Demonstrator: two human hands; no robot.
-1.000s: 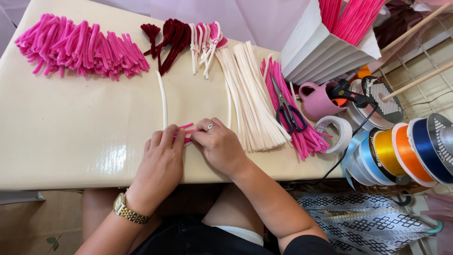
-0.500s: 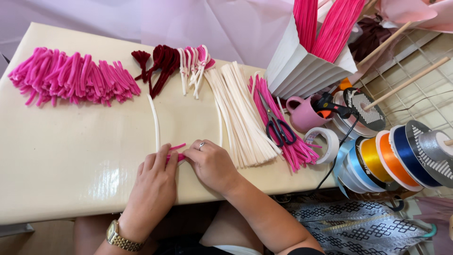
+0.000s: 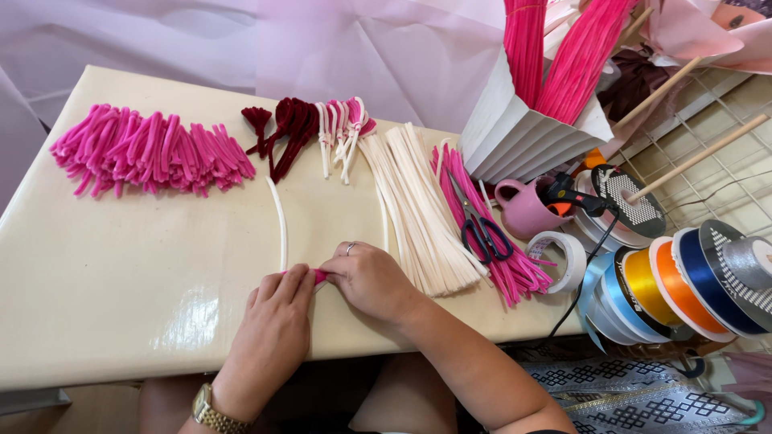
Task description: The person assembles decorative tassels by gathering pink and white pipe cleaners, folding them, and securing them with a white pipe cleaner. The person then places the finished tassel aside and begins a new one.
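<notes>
Both hands are pressing together at the table's (image 3: 121, 281) near edge, the left hand (image 3: 273, 325) and right hand (image 3: 370, 281) pinching a short pink chenille piece (image 3: 320, 276). A second ago more pink was showing between the fingers; now it is nearly covered, so the fold seems to be tightening. A cream stem (image 3: 279, 219) is lying just beyond. Farther off, a white folded paper holder (image 3: 523, 133) is holding tall pink stems (image 3: 555, 48), and a small pink watering can (image 3: 524, 207) is standing beside it, contents unclear.

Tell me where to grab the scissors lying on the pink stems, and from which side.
Grip the scissors by the dark looped handles, which lie at the end nearest the person, on top of the pink stems. Come from above and from the table's near edge: the blades point away toward the white folded holder, so the loops are the free, safe part.
</notes>
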